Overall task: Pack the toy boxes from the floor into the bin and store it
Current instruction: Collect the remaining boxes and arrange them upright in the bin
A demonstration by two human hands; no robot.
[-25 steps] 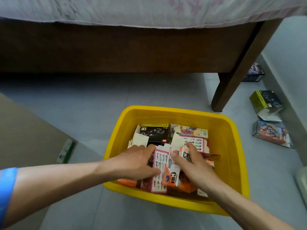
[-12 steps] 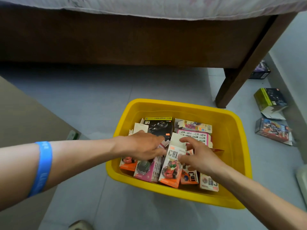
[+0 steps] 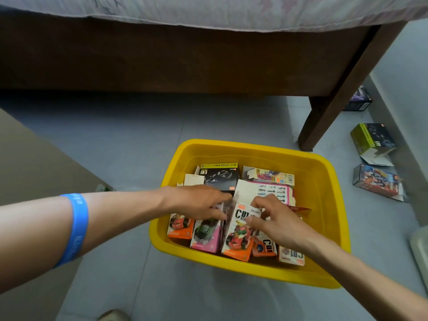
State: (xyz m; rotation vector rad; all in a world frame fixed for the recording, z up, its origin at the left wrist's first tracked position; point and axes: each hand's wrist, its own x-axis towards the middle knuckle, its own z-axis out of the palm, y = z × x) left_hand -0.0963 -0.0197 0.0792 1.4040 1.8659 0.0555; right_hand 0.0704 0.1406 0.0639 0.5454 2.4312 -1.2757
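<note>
Both hands inside yellow bin [image 3: 324,181]. Orange box [image 3: 238,232] now stands upright; right hand [image 3: 275,218] fingers pinch its top, left hand [image 3: 196,202] fingers spread, steadying neighbours. Three boxes [image 3: 377,179] still on floor right of bin.

bin: yellow bin [image 3: 324,181] on grey floor [image 3: 139,140], just in front of bed frame [image 3: 162,56], near the bed leg [image 3: 333,105]
contents: toy boxes packed in; black box [image 3: 220,176] at far side, pink box [image 3: 207,235] and orange box [image 3: 238,237] upright at near wall
left hand: left hand [image 3: 196,202] palm down over boxes, fingers on top of pink box; blue wristband [image 3: 75,228] on forearm
right hand: right hand [image 3: 275,218] pinching top edge of orange box, thumb and fingers closed on it
outside bin: green box [image 3: 370,139] with flap open and blue box [image 3: 377,181] on floor by the wall, well apart from bin; dark box [image 3: 359,100] behind the bed leg
bed: pale sheet [image 3: 231,10] hangs over the frame
</note>
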